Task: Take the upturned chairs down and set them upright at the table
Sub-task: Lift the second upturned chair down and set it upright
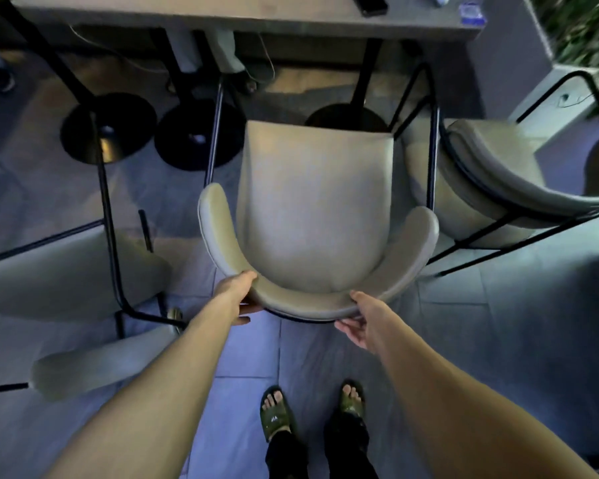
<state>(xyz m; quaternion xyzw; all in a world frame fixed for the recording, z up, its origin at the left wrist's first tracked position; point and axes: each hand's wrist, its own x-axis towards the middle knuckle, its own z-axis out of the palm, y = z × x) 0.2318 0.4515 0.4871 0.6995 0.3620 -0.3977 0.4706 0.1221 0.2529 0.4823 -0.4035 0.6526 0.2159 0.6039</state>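
A beige padded chair (313, 209) with a curved backrest stands upright right in front of me, its seat facing the grey table (222, 15). My left hand (237, 293) grips the left part of the curved backrest, thumb on top. My right hand (358, 321) holds the right part of the backrest from below. A second beige chair (491, 174) with black metal legs lies tilted at the right. At the left a third beige chair (66, 274) lies tipped, legs sticking out.
Round black table bases (108, 127) (196, 136) (346, 115) stand under the table. A dark phone (370, 3) lies on the tabletop. Another person's legs (222, 46) show beyond the table. Green plants (581, 25) are at the top right. My sandalled feet (312, 409) stand on grey floor tiles.
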